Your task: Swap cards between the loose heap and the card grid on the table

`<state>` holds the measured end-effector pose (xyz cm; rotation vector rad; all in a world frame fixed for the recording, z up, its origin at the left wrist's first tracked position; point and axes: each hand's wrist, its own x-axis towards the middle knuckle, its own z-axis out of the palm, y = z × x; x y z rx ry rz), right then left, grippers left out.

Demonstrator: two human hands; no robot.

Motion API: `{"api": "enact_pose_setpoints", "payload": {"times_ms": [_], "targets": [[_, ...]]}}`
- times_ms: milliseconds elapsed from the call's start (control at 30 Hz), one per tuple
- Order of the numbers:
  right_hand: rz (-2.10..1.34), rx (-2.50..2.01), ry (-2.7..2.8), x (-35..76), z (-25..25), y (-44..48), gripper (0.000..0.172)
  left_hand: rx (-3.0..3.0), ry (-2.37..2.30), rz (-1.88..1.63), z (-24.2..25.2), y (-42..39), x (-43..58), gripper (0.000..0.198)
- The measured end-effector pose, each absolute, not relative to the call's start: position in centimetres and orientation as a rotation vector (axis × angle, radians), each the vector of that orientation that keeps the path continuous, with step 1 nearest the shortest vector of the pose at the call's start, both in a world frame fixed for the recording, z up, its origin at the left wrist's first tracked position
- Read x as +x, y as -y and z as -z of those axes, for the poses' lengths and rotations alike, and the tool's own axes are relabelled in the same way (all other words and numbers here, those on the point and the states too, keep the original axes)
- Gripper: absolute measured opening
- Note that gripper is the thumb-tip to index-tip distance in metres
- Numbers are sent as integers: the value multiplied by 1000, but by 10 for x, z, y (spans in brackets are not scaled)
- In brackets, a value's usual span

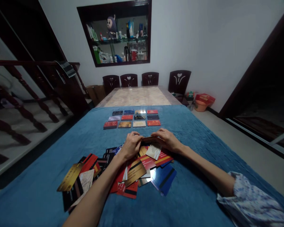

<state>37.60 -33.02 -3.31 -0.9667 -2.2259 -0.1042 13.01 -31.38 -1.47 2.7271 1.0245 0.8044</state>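
Between my two hands, just above a loose pile of plastic cards, is a thin card stack [148, 138] seen nearly edge-on. My left hand [132, 144] grips its left end with curled fingers. At its right end, my right hand [168, 140] pinches it. Below them lie a gold card [135, 171], a blue card [164, 179] and a red card [127, 189], overlapping at many angles. More cards, among them another gold card [71, 177], spread left of my left forearm. Which face the held cards show is hidden.
Beyond my hands, several card stacks stand in three rows, including a red stack [110, 125] and a cream stack [139, 124]. A blue cloth [191, 142] covers the near table; the stone tabletop [142, 96] shows behind. Dark chairs [180, 80] line the far end.
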Motion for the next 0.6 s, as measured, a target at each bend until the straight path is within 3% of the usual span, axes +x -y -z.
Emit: {"api": "enact_pose_setpoints", "payload": {"times_ms": [600], "targets": [[157, -1195, 2214, 374, 44, 329, 34, 2615, -1204, -865, 23, 311, 137, 41]]}}
